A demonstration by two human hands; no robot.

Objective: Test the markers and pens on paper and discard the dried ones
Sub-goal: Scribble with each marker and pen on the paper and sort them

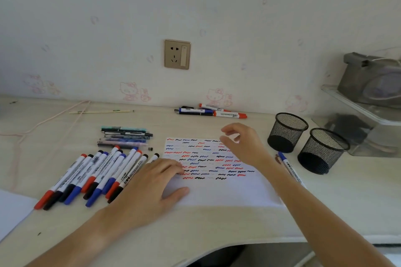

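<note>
I see left hand flat on paper, right hand loosely open, empty. Marker row at left hand's 9 o'clock, axes 1–7 o'clock; left nearer

A pale wall papered with faint pink cartoon cats rises behind the light wood-grain desk — a brass-coloured socket plate sits mid-wall. Soft daylight falls evenly; a clear plastic shelf stands right.

left hand flat on paper — right hand above, empty
</note>
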